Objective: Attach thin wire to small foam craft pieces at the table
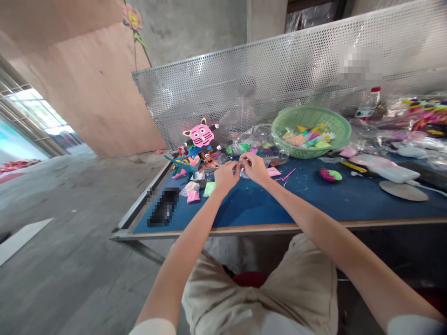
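Observation:
My left hand (226,177) and my right hand (253,168) meet above the blue tabletop (244,211), their fingers closed around something too small to make out. Behind and left of them stands a pink cat-faced figure (201,135) beside a teal figure (186,168). Small bags of pink clay (193,196) and green clay (209,189) lie left of my left hand. Just right of my right hand are a pink piece (273,171) and a thin magenta tool (288,175).
A green basket (310,151) of colourful clay pieces stands at the back, before a perforated metal panel (216,79). Farther right are a magenta-and-green lump (330,175), a yellow tool (354,167), a white device (401,173) and a bottle (368,104). A dark phone-like object (163,207) lies front left.

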Demonstrator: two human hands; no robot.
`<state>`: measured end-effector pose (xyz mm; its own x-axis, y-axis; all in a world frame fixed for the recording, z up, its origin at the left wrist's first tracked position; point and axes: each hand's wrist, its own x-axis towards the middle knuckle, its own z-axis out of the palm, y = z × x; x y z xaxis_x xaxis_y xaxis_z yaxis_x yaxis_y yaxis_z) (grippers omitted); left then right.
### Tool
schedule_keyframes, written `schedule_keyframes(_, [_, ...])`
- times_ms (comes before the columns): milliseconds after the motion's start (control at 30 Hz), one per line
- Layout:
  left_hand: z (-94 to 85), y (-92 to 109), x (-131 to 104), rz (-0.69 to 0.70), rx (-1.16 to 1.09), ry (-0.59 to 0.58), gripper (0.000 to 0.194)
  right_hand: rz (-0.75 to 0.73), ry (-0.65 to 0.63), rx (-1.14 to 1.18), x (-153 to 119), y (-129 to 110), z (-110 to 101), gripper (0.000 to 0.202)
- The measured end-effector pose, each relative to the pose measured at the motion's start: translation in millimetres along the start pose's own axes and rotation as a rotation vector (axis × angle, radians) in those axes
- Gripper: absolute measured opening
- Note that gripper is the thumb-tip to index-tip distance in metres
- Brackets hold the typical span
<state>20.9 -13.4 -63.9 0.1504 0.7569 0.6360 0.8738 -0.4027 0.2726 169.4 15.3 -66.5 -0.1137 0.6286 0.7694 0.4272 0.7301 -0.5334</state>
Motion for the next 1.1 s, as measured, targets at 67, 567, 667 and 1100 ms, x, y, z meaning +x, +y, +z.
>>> schedule_keyframes(67, [0.7,-1,1,-0.005,-0.037,-0.021,0.028,-0.005,-0.004,-0.002,0,1,0,0.016])
schedule_keyframes(567, [-2.9,5,0,-0.032,-0.054,-0.046,0.023,-0.022,0.011,-0.015,1,-5,0,0.008])
schedule_keyframes(667, [-4.3,6,-1,-0.032,-0.012,-0.045,0.025,-0.023,-0.002,-0.017,2,-8,-3,0.008])
schedule_keyframes(1100, [-8.8,6,1,-0.115,-0.050,-0.018,0.028,-0.056,0.056,0.008,0,-12,-3,0.015])
